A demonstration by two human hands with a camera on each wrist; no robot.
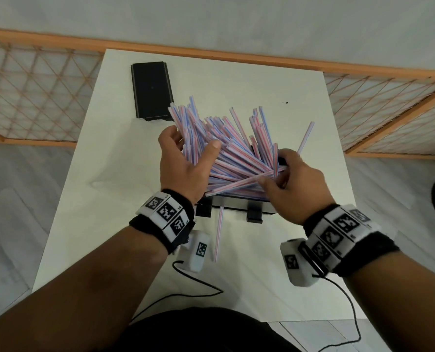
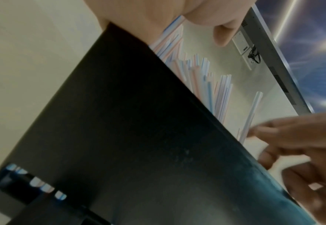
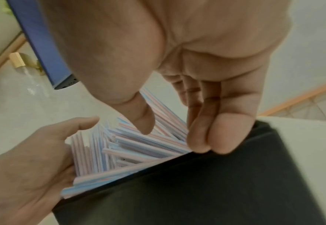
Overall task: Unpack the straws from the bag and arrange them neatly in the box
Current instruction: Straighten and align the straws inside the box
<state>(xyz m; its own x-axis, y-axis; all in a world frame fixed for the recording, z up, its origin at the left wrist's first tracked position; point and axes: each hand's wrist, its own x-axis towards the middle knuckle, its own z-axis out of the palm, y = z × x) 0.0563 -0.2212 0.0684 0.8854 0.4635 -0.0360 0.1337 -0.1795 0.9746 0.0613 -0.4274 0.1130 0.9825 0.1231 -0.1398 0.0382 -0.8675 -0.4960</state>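
Note:
A messy heap of red-and-blue striped straws [image 1: 236, 148] sticks out of the black box [image 1: 236, 203] at many angles. My left hand [image 1: 186, 161] wraps the heap's left side, thumb over the top and fingers behind. My right hand [image 1: 292, 186] is at the right side, straight fingers on the box rim and thumb on the straws. In the right wrist view the right hand's fingertips [image 3: 206, 144] touch the rim of the box [image 3: 196, 190], and the left hand [image 3: 27, 175] cups the straws [image 3: 135, 146]. What looks like the clear bag [image 1: 109, 161] lies flat on the left.
The black lid [image 1: 151, 90] lies at the table's far left. One loose straw [image 1: 219, 232] lies on the white table [image 1: 275, 85] in front of the box. A wooden lattice fence [image 1: 33, 92] runs behind and beside the table. Cables [image 1: 198, 280] trail near the front edge.

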